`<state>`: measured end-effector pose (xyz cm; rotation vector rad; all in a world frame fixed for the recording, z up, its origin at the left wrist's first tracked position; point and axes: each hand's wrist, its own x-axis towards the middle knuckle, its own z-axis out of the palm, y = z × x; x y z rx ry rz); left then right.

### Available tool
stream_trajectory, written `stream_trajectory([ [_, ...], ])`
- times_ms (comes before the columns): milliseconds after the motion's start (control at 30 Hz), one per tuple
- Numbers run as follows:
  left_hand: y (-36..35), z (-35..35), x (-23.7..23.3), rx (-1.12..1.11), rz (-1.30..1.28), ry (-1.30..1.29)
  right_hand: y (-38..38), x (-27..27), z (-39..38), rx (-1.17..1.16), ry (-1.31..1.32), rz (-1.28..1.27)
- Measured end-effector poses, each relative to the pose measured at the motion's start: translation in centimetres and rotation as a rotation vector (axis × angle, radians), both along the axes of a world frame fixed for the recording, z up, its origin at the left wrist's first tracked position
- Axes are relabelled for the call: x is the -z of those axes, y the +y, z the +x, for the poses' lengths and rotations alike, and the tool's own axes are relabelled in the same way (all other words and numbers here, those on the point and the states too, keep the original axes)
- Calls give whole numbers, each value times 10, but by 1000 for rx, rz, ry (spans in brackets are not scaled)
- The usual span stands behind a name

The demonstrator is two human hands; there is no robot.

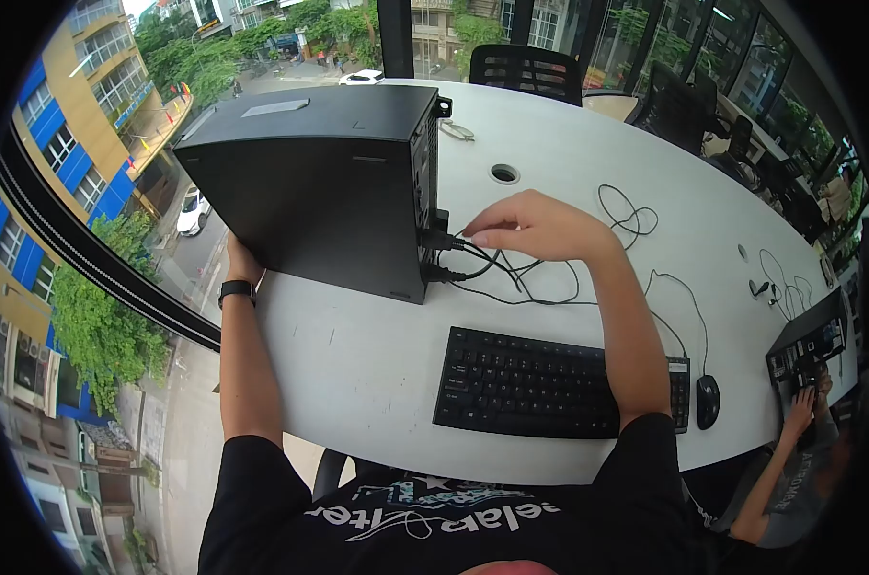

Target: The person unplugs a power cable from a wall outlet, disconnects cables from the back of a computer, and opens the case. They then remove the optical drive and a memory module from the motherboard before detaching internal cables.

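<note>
A black computer tower stands upright on the white table, its rear ports facing right. My left hand is against the tower's lower left edge, with most of its fingers hidden behind the case. Beside the rear ports is my right hand, its thumb and fingers brought together near the plugged-in cable connectors. Whatever lies between those fingertips is too small to make out. Black cables run from the ports across the table.
A black keyboard lies in front, partly under my right forearm, with a mouse to its right. The white table has a cable hole. Another person's hands touch a second tower at far right.
</note>
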<state>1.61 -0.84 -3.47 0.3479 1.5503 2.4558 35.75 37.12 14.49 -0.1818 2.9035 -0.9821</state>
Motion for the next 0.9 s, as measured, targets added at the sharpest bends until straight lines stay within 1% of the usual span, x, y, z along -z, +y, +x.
stream_trajectory([
  [33, 2, -1, -1, -22, -26, 16, 2, 0, -2, 6, 3, -8],
  [100, 1, -5, 4, 8, -24, -4, 5, 1, -4, -47, -108, -89],
  [200, -2, -10, 12, 37, -12, -7, 3, -2, -4, -53, -135, -156],
  [367, -4, -13, 13, 46, 19, 2, 18, 14, -1, -97, -181, -257],
  [433, -5, -11, 11, 54, -1, -31, 26, 19, 0, -177, -180, -412],
  [567, -1, -3, 1, 37, 27, -75, 31, 19, 0, -154, -196, -425],
  [633, 0, 1, -1, 8, -11, -87, 34, 18, 1, -156, -233, -494],
  [667, -2, 1, 1, 10, -13, -87, 32, 17, 2, -154, -232, -496],
  [733, -3, -4, 4, 41, -17, -75, 30, 6, 5, -111, -244, -318],
  [767, -5, -10, 8, 48, -15, -77, 35, -3, 9, -103, -244, -317],
  [833, -14, -22, 23, 70, -43, -26, 62, -17, 26, -100, -379, -127],
  [900, -22, -40, 47, 39, -46, -19, 103, -18, 48, 133, -191, -236],
])
